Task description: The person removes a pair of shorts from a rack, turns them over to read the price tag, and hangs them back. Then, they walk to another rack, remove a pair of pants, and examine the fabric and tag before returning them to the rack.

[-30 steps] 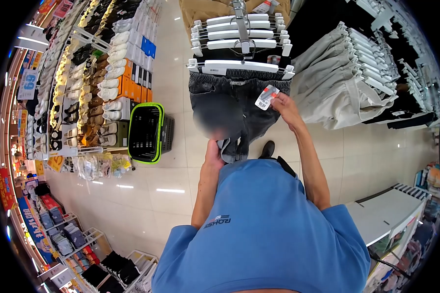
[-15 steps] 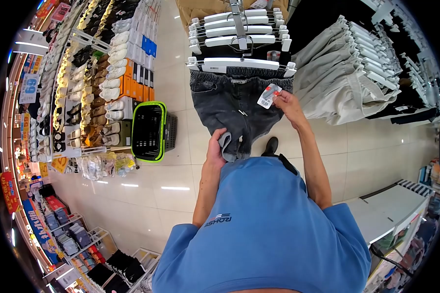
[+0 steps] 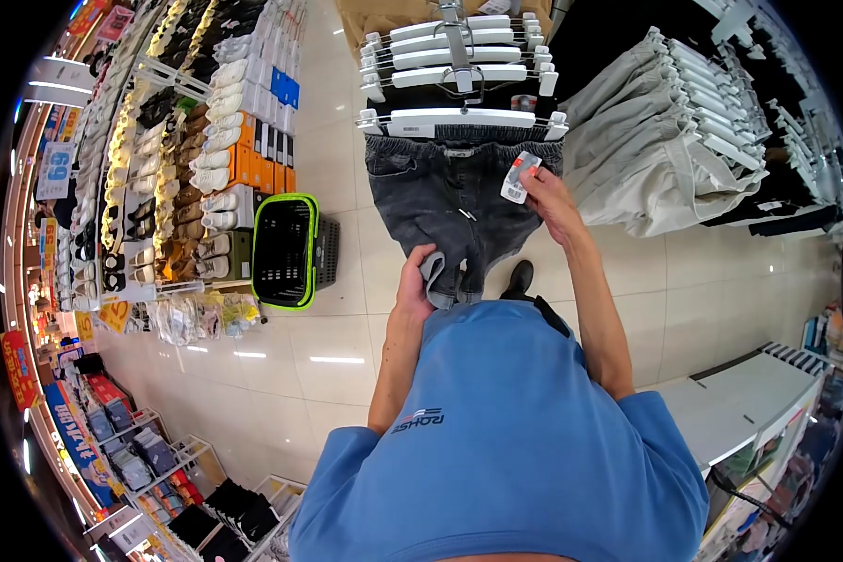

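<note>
Dark grey jeans (image 3: 440,187) with an elastic waist hang from a white clip hanger (image 3: 468,122) at the front of a rack. My left hand (image 3: 416,281) is closed on the lower leg of the jeans, where the turned-up hem shows a lighter inside. Between the fingers of my right hand (image 3: 551,201) is a white price tag (image 3: 515,183) with a red-orange patch, held in front of the right side of the jeans. The fine print on the tag is too small to read.
More white hangers (image 3: 459,56) line up behind the jeans. Light grey trousers (image 3: 642,155) hang on the right. A black basket with a green rim (image 3: 286,302) stands on the floor beside shoe shelves (image 3: 197,220). A white counter (image 3: 740,407) is at lower right.
The price tag has tilted more upright and shifted slightly in my right hand, which has risen a little. My left hand keeps its hold on the jeans.
</note>
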`<state>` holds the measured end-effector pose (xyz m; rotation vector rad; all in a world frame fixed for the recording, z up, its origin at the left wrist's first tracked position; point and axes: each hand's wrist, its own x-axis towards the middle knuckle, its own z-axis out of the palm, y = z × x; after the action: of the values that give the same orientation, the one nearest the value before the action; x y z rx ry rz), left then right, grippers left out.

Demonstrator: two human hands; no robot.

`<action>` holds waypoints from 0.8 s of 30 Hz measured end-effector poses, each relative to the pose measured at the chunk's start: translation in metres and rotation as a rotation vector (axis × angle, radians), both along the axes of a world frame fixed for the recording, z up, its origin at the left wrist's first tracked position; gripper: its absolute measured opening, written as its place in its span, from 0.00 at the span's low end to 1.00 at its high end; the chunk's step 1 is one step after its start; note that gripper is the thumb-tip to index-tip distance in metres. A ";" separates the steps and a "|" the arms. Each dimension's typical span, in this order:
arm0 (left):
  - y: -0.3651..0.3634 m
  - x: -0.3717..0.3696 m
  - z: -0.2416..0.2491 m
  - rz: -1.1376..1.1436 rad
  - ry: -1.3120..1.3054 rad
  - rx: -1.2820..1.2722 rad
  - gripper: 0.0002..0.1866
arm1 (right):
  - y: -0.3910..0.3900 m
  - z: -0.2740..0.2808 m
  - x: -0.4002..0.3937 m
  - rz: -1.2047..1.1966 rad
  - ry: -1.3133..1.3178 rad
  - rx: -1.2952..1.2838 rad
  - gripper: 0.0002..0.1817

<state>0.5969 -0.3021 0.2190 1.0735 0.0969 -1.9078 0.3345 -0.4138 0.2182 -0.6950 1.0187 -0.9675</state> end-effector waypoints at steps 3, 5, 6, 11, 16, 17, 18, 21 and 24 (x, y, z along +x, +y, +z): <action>0.000 0.000 -0.002 0.008 -0.011 0.005 0.18 | -0.005 -0.004 0.003 -0.014 0.096 -0.009 0.21; 0.000 0.000 -0.003 0.003 -0.002 0.002 0.18 | -0.007 -0.011 0.002 -0.018 0.147 -0.039 0.19; 0.001 0.000 -0.004 0.001 0.000 0.000 0.18 | -0.007 -0.012 0.003 -0.020 0.161 -0.059 0.19; 0.001 0.001 -0.007 0.010 -0.014 -0.008 0.18 | -0.005 -0.012 -0.001 0.000 0.185 -0.067 0.16; 0.001 0.002 -0.006 -0.012 0.006 -0.003 0.18 | -0.002 -0.010 -0.003 0.026 0.157 -0.052 0.16; 0.001 0.002 -0.005 -0.019 0.009 -0.003 0.18 | -0.001 -0.009 -0.003 0.014 0.132 -0.053 0.17; 0.001 0.002 -0.005 -0.018 -0.001 -0.002 0.18 | -0.001 -0.010 -0.004 0.003 0.106 -0.054 0.18; 0.001 0.003 -0.009 -0.028 -0.019 -0.001 0.18 | -0.001 -0.016 -0.005 -0.028 0.043 -0.038 0.22; 0.001 0.005 -0.013 -0.054 -0.020 0.001 0.18 | 0.001 -0.027 -0.009 -0.057 0.033 -0.035 0.25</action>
<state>0.6015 -0.3010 0.2055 1.1058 0.0578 -1.9447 0.3253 -0.4130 0.1914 -0.7162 1.0570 -1.0283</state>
